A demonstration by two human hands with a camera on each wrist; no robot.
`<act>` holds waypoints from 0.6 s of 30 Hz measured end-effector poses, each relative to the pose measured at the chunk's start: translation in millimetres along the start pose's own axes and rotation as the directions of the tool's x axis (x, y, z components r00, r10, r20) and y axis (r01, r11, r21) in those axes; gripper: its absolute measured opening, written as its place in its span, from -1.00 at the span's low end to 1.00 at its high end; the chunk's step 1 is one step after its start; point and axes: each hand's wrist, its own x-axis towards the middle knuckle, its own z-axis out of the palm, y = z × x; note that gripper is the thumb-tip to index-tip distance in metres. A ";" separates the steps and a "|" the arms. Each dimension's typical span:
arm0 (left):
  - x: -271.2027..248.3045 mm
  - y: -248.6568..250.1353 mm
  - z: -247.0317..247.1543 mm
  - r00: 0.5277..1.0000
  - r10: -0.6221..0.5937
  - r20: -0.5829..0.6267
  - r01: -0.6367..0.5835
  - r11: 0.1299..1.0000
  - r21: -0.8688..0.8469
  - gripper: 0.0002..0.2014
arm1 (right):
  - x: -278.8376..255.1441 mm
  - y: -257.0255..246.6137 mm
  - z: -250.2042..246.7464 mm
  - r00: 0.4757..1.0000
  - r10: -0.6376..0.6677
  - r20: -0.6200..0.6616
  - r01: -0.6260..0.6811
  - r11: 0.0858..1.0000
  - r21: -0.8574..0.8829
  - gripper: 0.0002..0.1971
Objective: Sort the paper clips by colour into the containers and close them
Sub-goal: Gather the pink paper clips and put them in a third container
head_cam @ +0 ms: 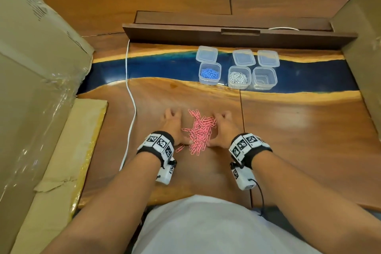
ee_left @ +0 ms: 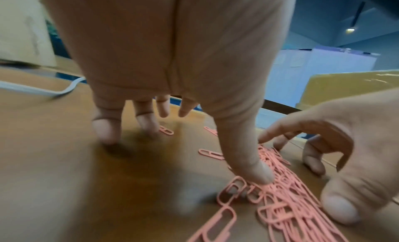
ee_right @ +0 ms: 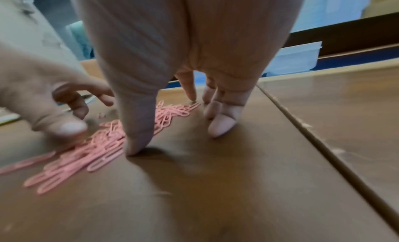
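Observation:
A pile of pink paper clips [head_cam: 201, 132] lies on the wooden table [head_cam: 299, 130] between my two hands. My left hand [head_cam: 175, 127] stands on its spread fingertips at the pile's left edge, and its thumb [ee_left: 248, 162] presses on the clips [ee_left: 285, 203]. My right hand [head_cam: 223, 128] mirrors it on the right, thumb [ee_right: 138, 131] down beside the clips [ee_right: 97, 151]. Neither hand holds anything. Farther back stand three clear containers without lids: one with blue clips [head_cam: 209, 74], one with white clips [head_cam: 239, 77] and an empty one [head_cam: 264, 78]. Their lids [head_cam: 243, 57] lie just behind them.
A white cable [head_cam: 130, 97] runs down the table left of my left hand. Cardboard boxes wall in the left [head_cam: 37, 72] and right [head_cam: 362, 62] sides. A dark wooden ledge [head_cam: 237, 36] closes the back. A seam [head_cam: 243, 109] crosses the tabletop by my right hand.

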 end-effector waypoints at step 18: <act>-8.3 -7.2 8.6 0.990 0.109 0.086 -0.116 0.990 0.076 0.16 | -1.3 -14.8 11.3 0.979 -0.182 0.096 0.188 0.981 -0.056 0.08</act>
